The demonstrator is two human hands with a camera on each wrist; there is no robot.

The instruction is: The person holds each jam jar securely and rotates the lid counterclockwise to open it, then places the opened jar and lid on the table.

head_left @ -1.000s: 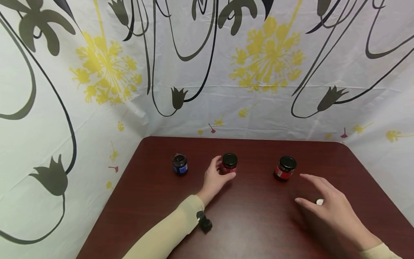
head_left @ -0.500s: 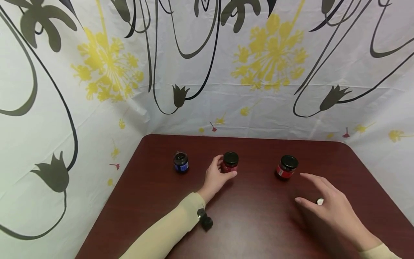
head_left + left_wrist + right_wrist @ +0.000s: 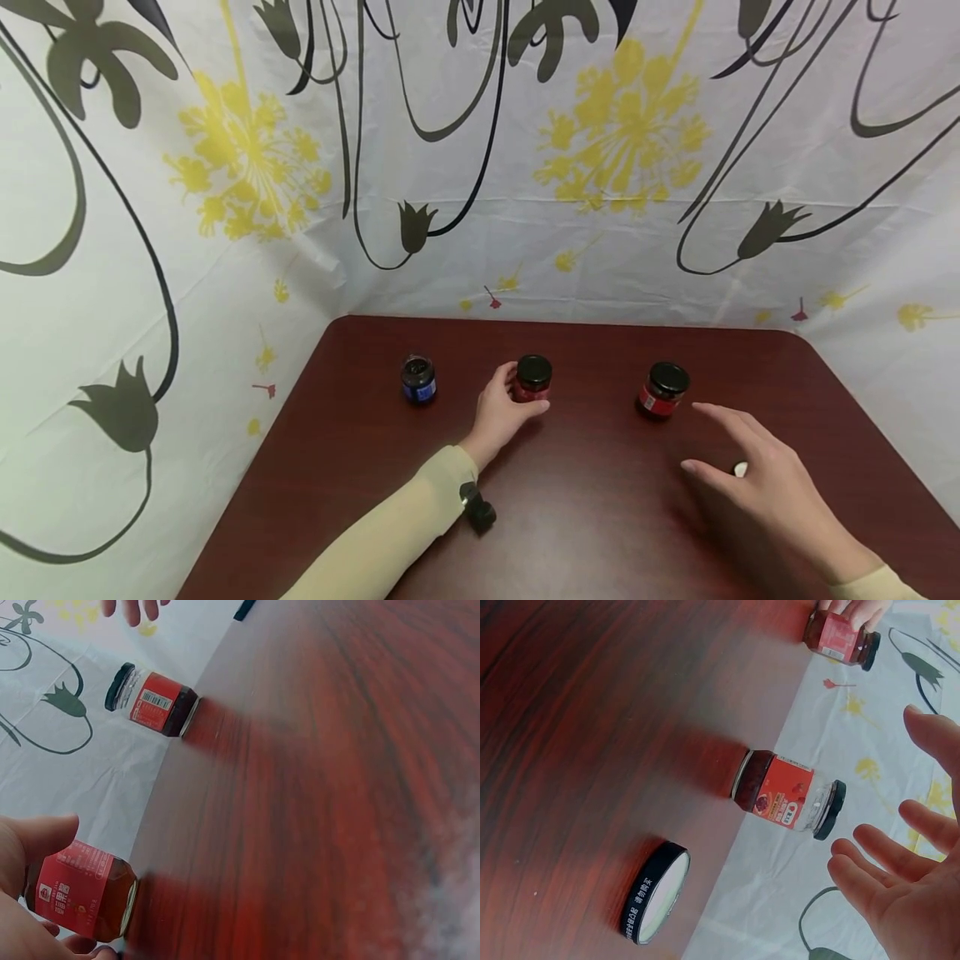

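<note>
In the head view, my left hand (image 3: pixel 504 414) grips a red-labelled glass jar (image 3: pixel 533 379) with a black lid, upright at the middle back of the table. The left wrist view shows thumb and fingers around this jar (image 3: pixel 81 891) and amber contents near its base. My right hand (image 3: pixel 776 492) hovers over the table's right side, fingers spread, holding nothing. Just beyond its fingertips stands a second red-labelled jar (image 3: pixel 663 390), its black lid on. A loose black-rimmed lid (image 3: pixel 656 892) lies near the right hand with its white inside up, partly hidden by that hand in the head view.
A blue-labelled small jar (image 3: pixel 418 381) with an uncovered top stands at the back left of the dark red wooden table (image 3: pixel 585 517). White sheeting with flower prints (image 3: pixel 457 167) hangs right behind the table and along its sides.
</note>
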